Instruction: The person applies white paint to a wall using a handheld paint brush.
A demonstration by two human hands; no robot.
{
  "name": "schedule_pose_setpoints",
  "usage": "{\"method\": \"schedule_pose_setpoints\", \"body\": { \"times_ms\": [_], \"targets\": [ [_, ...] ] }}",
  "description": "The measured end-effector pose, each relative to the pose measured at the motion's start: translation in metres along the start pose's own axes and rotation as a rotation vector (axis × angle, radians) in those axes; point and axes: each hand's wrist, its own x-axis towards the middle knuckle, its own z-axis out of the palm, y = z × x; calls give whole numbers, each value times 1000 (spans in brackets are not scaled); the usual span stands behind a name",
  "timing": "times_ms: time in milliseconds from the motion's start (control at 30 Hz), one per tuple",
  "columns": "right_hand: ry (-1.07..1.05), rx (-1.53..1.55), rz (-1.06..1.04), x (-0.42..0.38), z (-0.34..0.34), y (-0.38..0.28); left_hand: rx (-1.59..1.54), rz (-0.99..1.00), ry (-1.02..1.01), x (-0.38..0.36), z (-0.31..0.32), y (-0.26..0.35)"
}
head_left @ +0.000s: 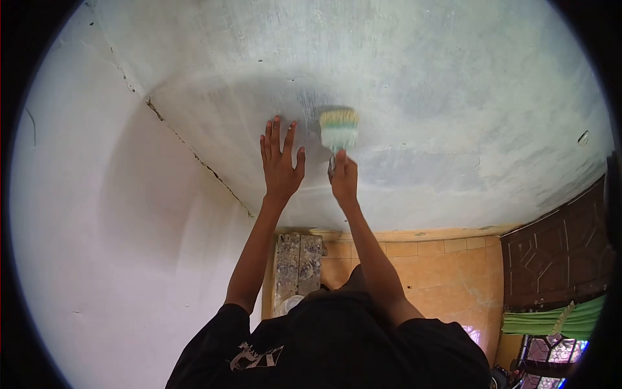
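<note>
Patchy grey wall (421,78), left hand (280,162) flat and spread on it, right hand (343,178) gripping paintbrush (339,129)

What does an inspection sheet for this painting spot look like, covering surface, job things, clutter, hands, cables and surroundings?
Surface: grey wall, patchy and streaked; a crack runs along its corner with the white wall.
Job's things: brush, bristles against the grey wall.
Clutter: paint-spattered board on the tiled floor.
Hands: left hand flat on the wall, fingers spread; right hand gripping the brush handle.
Cables: nothing seen.
Surroundings: dark carved door, green curtain.
</note>
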Motion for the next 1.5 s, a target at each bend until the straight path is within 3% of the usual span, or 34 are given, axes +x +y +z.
{"method": "schedule_pose_setpoints", "body": {
  "times_ms": [67,100,267,533,733,833,967,1067,1300,1500],
  "targets": [
    [-11,40,3,19,-3,-6,1,-19,-8,-3,-2,4],
    [19,-52,-132,26,-6,13,15,-31,-27,-9,-3,5],
    [19,-71,17,-29,-44,101,2,-119,-150,-50,-3,1],
    [14,11,5,-1,-31,18,-137,-217,-198,-71,10,21],
    [8,-103,-36,-22,-73,118,-202,-259,-221,-103,10,30],
    [46,-85,130,-54,-79,108,-224,-307,-253,-117,9,36],
    [-12,12,35,-37,-77,68,-300,-348,-254,-126,17,47],
    [-6,0,121,-17,-85,63,-296,-394,-275,-131,29,54],
    [60,-52,194,-59,-122,132,-255,-401,-268,-143,50,64],
    [-16,25,142,-24,-115,71,-293,-401,-226,-136,69,84]
  ]
}}
